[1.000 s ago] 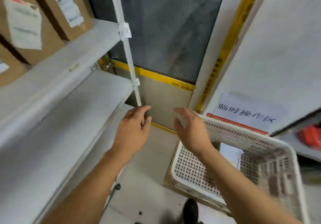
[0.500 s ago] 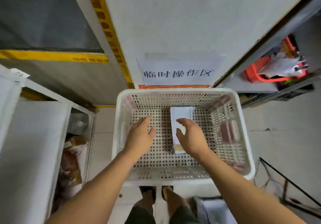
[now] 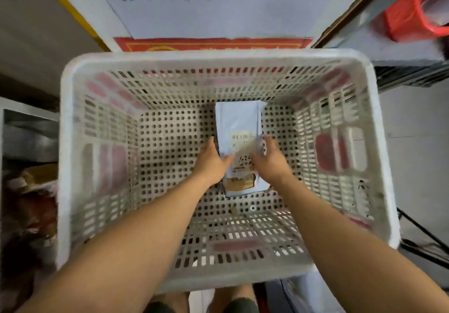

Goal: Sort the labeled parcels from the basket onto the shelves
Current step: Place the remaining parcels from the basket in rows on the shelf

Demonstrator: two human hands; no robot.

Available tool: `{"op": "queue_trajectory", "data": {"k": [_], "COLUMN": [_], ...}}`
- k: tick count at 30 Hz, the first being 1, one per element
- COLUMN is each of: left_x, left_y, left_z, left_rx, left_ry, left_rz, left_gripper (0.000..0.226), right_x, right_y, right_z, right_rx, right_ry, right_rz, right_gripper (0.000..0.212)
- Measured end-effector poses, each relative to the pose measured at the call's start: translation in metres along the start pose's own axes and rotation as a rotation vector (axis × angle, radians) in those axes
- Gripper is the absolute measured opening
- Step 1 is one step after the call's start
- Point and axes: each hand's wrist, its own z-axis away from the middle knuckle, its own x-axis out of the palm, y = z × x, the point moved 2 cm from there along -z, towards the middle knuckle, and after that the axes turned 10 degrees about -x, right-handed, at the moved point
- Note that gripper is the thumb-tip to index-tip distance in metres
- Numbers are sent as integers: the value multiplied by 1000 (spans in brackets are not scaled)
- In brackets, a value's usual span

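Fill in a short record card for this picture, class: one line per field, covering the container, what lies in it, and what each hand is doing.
container: white perforated basket
contents: one pale parcel with a barcode label, lying on the basket floor
left hand: at the parcel's left edge, touching it
right hand: at the parcel's right edge, touching it
lifted yet: cannot tell
behind the basket: paper sign with handwritten characters

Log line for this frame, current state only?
phase: pickup | left hand, right hand: on parcel sides | parcel: on basket floor
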Motion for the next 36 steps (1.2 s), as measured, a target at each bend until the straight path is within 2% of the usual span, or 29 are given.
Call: {"op": "queue_trajectory", "data": {"k": [2,7,13,18,21,25,30,36], "left_x": [9,27,4,-43,-80,-135,-202,-263], "left_y": [-3,-6,-21,-37,-42,-51,-69,-104], "left_z": [-20,-36,-6,59,112,187,283,404], "left_rx": [-70,-104,-63,-45,-20,40,105,181], "left_ry": [-25,-82,-83,-16,56,129,295,578], "left_rz": [32,164,268,344,368,484,661,886], "left_gripper": [92,72,52,46,51,36,33,53], "right_x": [11,33,32,28,18,-4,-25,-23], "right_y": [15,38,21,-26,-66,-137,-233,-339], "right_z": [-16,-30,-2,56,96,149,203,283], "right_rx": [68,162,133,90,19,-159,-368,-690], "right_ry": [-20,-19,-41,-39,-34,-173,-266,-406], "right_rz": [-141,-452,-484,-493,-534,-521,-461,-302], "right_gripper": [71,48,38,53,54,31,33,38]}}
